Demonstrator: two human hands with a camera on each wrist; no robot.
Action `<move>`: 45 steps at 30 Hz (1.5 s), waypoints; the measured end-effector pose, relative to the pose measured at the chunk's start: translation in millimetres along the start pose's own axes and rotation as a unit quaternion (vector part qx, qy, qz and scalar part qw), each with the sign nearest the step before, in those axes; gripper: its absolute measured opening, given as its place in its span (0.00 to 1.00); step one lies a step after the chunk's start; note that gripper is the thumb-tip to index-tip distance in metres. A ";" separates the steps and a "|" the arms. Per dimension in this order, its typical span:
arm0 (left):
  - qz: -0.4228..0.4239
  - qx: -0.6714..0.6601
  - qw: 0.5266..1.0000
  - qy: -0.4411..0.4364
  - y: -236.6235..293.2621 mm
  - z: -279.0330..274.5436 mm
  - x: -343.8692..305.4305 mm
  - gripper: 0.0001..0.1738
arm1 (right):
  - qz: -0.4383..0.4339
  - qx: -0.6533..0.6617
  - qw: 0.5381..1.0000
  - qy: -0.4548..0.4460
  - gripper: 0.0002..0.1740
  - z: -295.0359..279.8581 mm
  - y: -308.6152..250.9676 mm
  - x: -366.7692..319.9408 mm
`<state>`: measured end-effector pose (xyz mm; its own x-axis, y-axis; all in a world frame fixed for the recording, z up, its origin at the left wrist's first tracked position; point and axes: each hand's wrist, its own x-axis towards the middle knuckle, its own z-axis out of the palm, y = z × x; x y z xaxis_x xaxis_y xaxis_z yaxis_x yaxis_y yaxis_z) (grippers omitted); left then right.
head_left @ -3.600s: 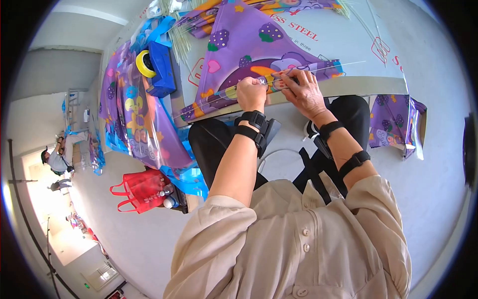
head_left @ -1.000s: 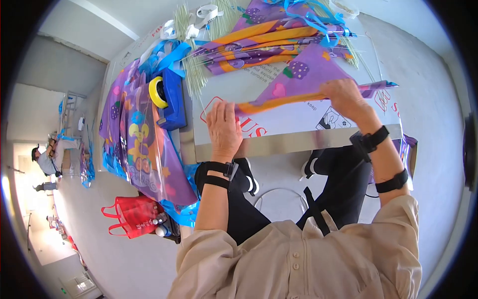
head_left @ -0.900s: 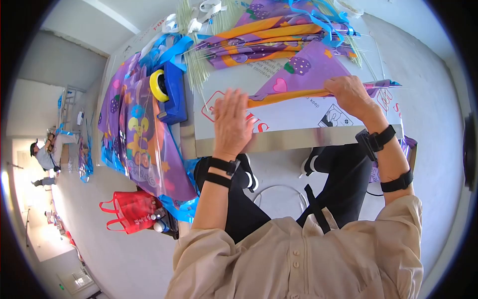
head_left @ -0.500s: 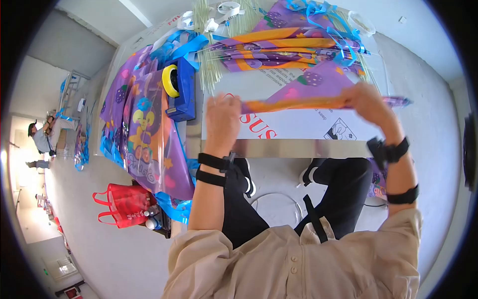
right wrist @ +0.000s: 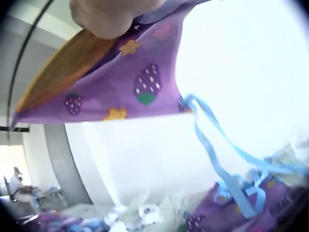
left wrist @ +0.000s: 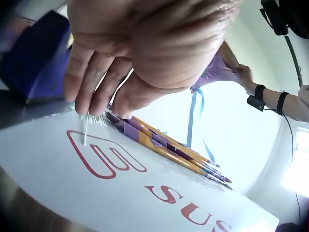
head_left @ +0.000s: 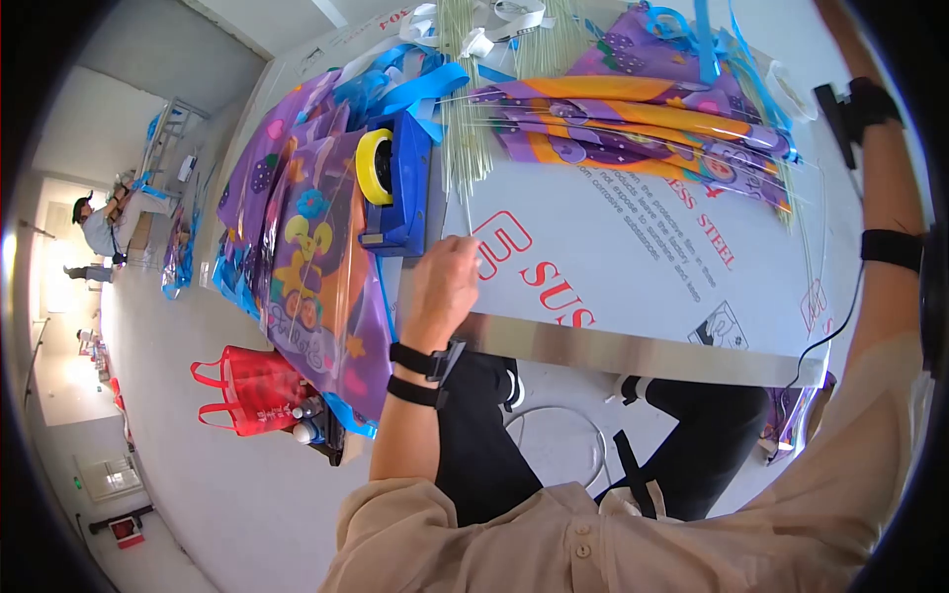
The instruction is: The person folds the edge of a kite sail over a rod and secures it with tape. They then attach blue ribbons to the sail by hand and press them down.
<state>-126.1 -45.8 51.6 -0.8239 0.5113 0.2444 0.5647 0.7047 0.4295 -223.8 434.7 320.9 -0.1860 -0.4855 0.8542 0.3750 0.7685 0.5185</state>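
At the near left of the table my left hand point(head_left: 447, 287) reaches down, its fingers loosely bent close over the sheet's printed red logo. A thin white rod point(left wrist: 85, 130) shows below its fingertips in the left wrist view. My right hand point(right wrist: 113, 17) is raised to the far right, mostly outside the head view. It grips a purple kite point(right wrist: 111, 92) printed with strawberries and stars, folded along an orange edge. A blue ribbon point(right wrist: 210, 150) trails from the kite's corner down toward several other kites point(head_left: 633, 128), stacked folded at the back of the table.
A blue tape dispenser point(head_left: 400, 188) with yellow tape stands left of my left hand, beside purple kite sheets point(head_left: 316, 257) hanging over the edge. Pale thin rods point(head_left: 465, 138) lie behind. A red bag point(head_left: 252, 387) sits on the floor; a person point(head_left: 104, 222) works far left.
Both hands were stretching the folded kite across the table's front. My left hand has let go and stayed low; my right has lifted the kite up and far to the right.
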 end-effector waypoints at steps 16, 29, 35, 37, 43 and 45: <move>-0.048 0.055 0.971 0.229 -44.5 -46.2 -17.8 0.05 | 0.139 0.319 0.760 -0.549 0.26 19.0 -171.8 -304.0; -0.265 0.114 0.955 0.076 -185.7 -106.4 -8.1 0.16 | 0.179 0.459 0.801 -0.340 0.27 -202.0 -190.6 -211.4; -0.073 0.309 0.942 0.112 -214.9 -106.6 84.9 0.35 | 0.290 0.510 0.653 -0.479 0.16 -334.6 -219.3 -182.4; -0.143 0.336 0.931 0.028 -208.0 -111.4 105.4 0.32 | 0.240 0.532 0.664 -0.468 0.14 -357.0 -224.1 -178.2; -0.173 0.319 0.931 0.042 -200.2 -140.6 81.8 0.12 | 0.194 0.532 0.670 -0.481 0.14 -381.5 -226.3 -171.4; -0.167 0.270 0.938 0.143 -205.3 -165.1 59.6 0.10 | 0.196 0.538 0.670 -0.473 0.14 -384.2 -227.7 -165.8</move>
<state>-299.0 -241.3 121.5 -0.8941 0.1200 0.4314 0.1519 0.9876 0.0401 70.7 180.1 46.3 -0.9474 -0.0679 0.3128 -0.2134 0.8622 -0.4594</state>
